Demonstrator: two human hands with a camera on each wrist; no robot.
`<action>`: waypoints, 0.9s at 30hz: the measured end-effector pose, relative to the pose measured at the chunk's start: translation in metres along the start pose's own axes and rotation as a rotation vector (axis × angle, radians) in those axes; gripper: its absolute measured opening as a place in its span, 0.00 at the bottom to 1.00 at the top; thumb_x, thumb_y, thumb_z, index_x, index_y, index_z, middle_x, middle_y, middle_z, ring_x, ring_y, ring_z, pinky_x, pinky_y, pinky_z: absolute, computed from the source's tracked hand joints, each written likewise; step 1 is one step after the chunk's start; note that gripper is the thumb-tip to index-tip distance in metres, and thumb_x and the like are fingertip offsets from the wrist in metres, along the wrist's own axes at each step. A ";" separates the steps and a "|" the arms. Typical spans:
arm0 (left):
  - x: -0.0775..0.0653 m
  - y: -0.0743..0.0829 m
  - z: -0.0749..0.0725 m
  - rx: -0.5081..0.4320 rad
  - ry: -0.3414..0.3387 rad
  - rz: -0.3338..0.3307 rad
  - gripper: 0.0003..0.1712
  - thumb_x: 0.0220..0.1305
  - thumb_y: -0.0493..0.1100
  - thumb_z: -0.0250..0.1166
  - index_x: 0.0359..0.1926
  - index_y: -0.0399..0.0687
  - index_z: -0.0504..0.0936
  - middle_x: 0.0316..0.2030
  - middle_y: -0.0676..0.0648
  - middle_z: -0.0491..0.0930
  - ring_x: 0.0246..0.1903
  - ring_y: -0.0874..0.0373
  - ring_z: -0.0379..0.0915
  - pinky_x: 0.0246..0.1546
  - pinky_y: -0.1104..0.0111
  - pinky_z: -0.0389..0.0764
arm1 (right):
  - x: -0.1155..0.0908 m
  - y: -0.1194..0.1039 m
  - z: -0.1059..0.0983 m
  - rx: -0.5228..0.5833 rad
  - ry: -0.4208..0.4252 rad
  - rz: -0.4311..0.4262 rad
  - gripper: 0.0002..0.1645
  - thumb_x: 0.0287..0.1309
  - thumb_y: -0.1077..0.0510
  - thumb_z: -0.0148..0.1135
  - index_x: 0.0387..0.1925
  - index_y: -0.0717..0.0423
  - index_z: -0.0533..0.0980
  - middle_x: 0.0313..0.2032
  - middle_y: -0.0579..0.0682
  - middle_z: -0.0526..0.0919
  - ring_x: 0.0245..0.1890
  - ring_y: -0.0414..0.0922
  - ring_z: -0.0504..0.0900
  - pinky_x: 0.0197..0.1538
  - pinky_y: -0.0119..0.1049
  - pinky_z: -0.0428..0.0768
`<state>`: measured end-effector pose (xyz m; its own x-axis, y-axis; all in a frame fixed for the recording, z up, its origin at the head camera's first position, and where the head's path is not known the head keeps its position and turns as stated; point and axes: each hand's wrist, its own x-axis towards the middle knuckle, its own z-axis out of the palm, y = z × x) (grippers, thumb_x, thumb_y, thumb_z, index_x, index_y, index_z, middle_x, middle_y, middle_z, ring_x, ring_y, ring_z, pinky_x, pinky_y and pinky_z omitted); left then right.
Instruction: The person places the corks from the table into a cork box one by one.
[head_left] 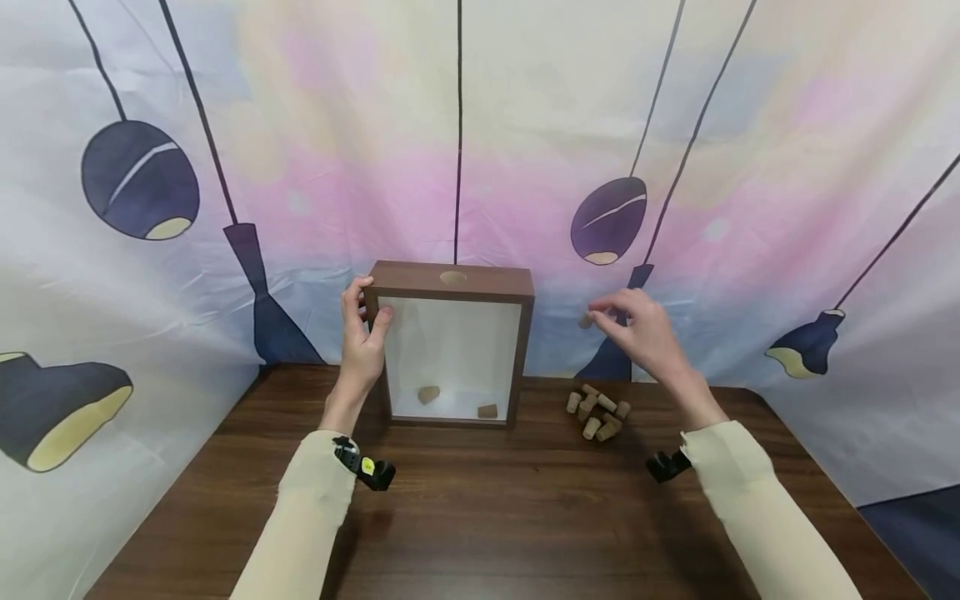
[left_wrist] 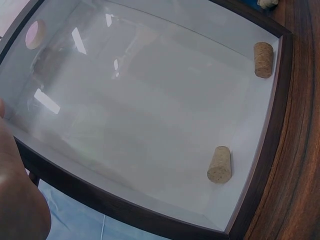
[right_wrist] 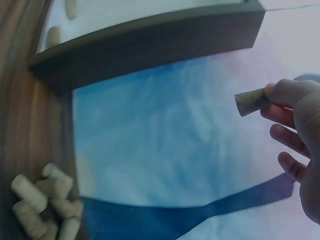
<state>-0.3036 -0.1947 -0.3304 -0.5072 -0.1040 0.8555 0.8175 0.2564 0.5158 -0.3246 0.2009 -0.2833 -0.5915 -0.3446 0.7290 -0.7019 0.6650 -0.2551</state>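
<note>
A dark wooden shadow box (head_left: 525,358) with a clear front and a round hole (head_left: 453,277) in its top stands upright on the table. Inside it, two corks lie at the bottom, a left cork (head_left: 428,394) and a right cork (head_left: 487,411). My left hand (head_left: 363,346) grips the box's upper left side, thumb on the front. Between thumb and fingertips, my right hand (head_left: 637,329) pinches a cork (right_wrist: 251,102) in the air, to the right of the box and apart from it.
A small heap of corks (head_left: 597,412) lies on the brown wooden table (head_left: 480,517), right of the box and below my right hand. Close behind the table hangs a cloth (head_left: 375,167) printed with lamps.
</note>
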 end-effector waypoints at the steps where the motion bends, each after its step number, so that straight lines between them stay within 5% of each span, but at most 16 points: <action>1: 0.000 0.000 0.000 0.000 0.001 0.002 0.25 0.70 0.24 0.51 0.65 0.30 0.57 0.51 0.56 0.57 0.40 0.58 0.54 0.43 0.68 0.57 | 0.004 -0.003 -0.002 0.009 0.008 -0.001 0.09 0.61 0.60 0.67 0.42 0.58 0.86 0.38 0.52 0.88 0.34 0.47 0.75 0.35 0.35 0.71; 11: -0.001 0.002 0.002 -0.009 -0.006 -0.038 0.24 0.71 0.26 0.51 0.65 0.29 0.58 0.55 0.57 0.57 0.42 0.61 0.55 0.48 0.68 0.58 | 0.035 -0.039 -0.015 0.075 0.176 -0.032 0.08 0.60 0.59 0.69 0.40 0.56 0.87 0.39 0.52 0.89 0.38 0.46 0.81 0.40 0.37 0.76; 27: 0.000 0.005 -0.002 0.005 -0.005 -0.047 0.24 0.71 0.27 0.51 0.65 0.29 0.58 0.55 0.57 0.58 0.46 0.62 0.56 0.50 0.69 0.59 | 0.086 -0.097 0.005 0.173 0.134 -0.084 0.08 0.59 0.57 0.70 0.40 0.55 0.87 0.36 0.50 0.89 0.37 0.46 0.79 0.43 0.42 0.77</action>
<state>-0.2991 -0.1958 -0.3277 -0.5464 -0.1117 0.8300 0.7911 0.2564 0.5553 -0.3093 0.1037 -0.1985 -0.4784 -0.2955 0.8269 -0.8107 0.5106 -0.2865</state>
